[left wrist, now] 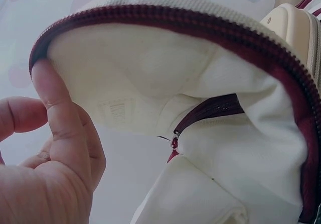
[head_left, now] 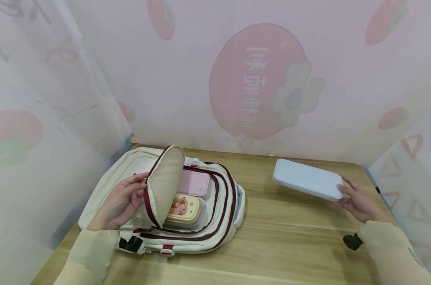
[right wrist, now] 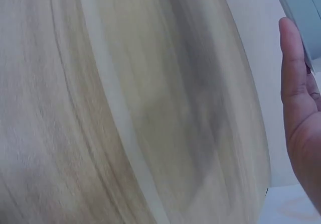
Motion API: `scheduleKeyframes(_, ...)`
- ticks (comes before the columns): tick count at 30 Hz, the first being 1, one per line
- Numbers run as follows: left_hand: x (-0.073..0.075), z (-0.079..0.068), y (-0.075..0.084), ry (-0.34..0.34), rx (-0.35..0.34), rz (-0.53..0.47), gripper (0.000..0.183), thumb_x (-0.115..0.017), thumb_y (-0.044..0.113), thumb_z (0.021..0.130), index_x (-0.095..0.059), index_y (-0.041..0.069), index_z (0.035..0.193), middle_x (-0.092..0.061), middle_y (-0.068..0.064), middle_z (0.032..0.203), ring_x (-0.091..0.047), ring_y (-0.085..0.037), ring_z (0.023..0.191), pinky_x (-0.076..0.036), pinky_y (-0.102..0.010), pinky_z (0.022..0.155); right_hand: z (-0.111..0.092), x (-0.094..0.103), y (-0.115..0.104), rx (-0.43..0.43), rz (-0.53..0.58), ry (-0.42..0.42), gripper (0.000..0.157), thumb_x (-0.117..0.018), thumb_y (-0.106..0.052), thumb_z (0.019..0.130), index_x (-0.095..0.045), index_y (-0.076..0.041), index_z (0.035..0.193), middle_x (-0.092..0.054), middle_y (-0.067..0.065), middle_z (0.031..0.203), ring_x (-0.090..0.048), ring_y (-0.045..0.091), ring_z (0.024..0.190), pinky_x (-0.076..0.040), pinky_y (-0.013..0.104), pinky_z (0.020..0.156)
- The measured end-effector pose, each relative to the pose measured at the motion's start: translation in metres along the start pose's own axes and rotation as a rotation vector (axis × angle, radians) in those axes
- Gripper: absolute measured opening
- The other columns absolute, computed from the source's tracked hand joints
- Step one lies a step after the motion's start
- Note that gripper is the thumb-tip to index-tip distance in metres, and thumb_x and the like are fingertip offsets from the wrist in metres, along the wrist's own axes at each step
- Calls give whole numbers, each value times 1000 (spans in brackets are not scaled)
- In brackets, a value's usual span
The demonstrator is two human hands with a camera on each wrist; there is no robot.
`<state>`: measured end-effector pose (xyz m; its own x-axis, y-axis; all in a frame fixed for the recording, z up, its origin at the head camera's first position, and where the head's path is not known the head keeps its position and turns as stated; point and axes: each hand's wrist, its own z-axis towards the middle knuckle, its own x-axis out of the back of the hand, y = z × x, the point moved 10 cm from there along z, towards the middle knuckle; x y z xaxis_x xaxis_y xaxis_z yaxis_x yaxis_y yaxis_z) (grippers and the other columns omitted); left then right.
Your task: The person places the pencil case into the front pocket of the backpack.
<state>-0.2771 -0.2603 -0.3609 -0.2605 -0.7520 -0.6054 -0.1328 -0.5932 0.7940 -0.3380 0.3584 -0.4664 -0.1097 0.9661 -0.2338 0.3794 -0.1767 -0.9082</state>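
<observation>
A white backpack (head_left: 220, 202) with maroon zips lies on the left of the table, its front pocket unzipped. My left hand (head_left: 121, 204) pinches the edge of the pocket flap (head_left: 167, 182) and holds it raised; the left wrist view shows the thumb and fingers at the maroon zip edge (left wrist: 165, 15). Inside the pocket sit a pink case (head_left: 194, 183) and, nearer me, a cream case (head_left: 192, 208) with a cartoon picture. On the right, my right hand (head_left: 359, 204) grips one end of a flat light-blue rectangular case (head_left: 306, 178), tilted above the table.
The wooden table (head_left: 272, 245) runs under everything. A pink curtain (head_left: 187, 99) with strawberry prints hangs behind its far edge, and printed cloth (head_left: 411, 186) hangs on the right. A black strap end (head_left: 353, 241) dangles at my right wrist.
</observation>
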Motion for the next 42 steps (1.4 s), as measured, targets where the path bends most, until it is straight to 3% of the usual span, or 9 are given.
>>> scheduleKeyframes(3,0,0,0,3,0,0,40,-32,-12,105,-67,3,119,-68,-8,102,-69,-14,86,-58,-25,73,0,-4,-1,14,27,-19,59,-50,-17,110,-19,-34,157,-52,-5,117,-69,14,98,-59,38,89)
scheduleKeyframes(9,2,0,1,15,-6,5,40,-33,-12,105,-68,3,118,-67,-8,102,-69,-14,86,-58,-25,73,-1,-13,-7,45,37,-58,38,-48,-14,111,-40,-39,139,-54,-5,115,-68,15,98,-59,37,86)
scheduleKeyframes(19,3,0,0,31,1,14,39,-34,-11,105,-68,3,118,-68,-8,104,-70,-14,87,-58,-25,74,2,-29,-11,67,21,-80,37,-47,-14,111,-41,-38,139,-47,-3,122,-68,16,99,-59,37,86)
scheduleKeyframes(27,3,0,0,20,-3,18,39,-33,-12,105,-67,3,119,-67,-8,103,-69,-14,86,-58,-25,74,1,-43,-18,105,50,-117,36,-45,-12,111,-44,-36,137,-56,-4,117,-70,18,98,-60,37,83)
scheduleKeyframes(42,3,0,-1,13,-1,10,40,-33,-12,105,-67,3,119,-68,-8,103,-69,-14,86,-58,-25,73,0,-63,-23,129,28,-152,37,-46,-11,111,-47,-38,136,-50,-2,123,-68,18,100,-59,37,84)
